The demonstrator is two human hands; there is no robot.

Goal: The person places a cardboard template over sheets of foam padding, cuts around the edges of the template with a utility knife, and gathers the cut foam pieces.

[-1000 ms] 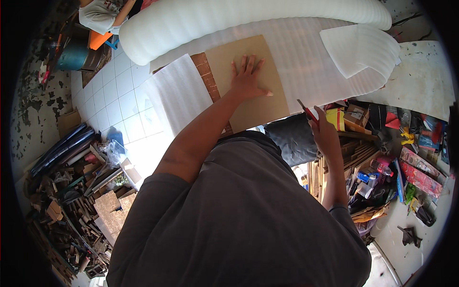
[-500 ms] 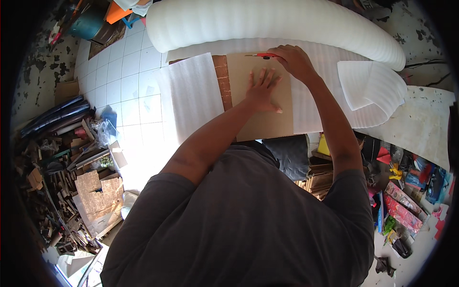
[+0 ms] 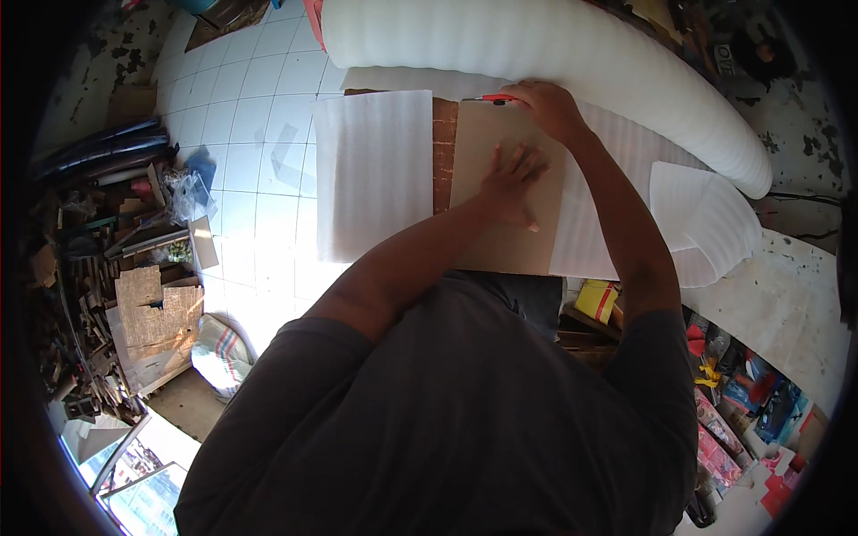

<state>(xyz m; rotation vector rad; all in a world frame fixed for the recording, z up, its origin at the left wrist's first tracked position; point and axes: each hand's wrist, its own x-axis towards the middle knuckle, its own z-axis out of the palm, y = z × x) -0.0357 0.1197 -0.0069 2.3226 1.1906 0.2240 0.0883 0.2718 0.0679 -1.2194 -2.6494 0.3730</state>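
A flat tan cardboard panel (image 3: 536, 250) lies across white foam sheeting (image 3: 594, 210) on the table. My left hand (image 3: 514, 186) is open over the panel's middle, fingers spread and slightly blurred. Around a red utility knife (image 3: 493, 97) my right hand (image 3: 547, 109) is closed at the panel's far edge. The knife's blade points left, close to the panel's far left corner. Left of the panel runs a reddish-brown strip of the surface (image 3: 444, 161), then a separate cut foam sheet (image 3: 371, 174).
Behind the panel lies a large white foam roll (image 3: 536, 45); a loose foam flap (image 3: 702, 214) curls at the right. Wood scraps (image 3: 156, 313) are piled on the left, next to a striped sack (image 3: 221, 357). Below the table's right side sits a yellow package (image 3: 596, 299).
My right hand and the knife have slid left along the panel's far edge, toward its left corner. My left hand stays over the panel. The whole view has shifted.
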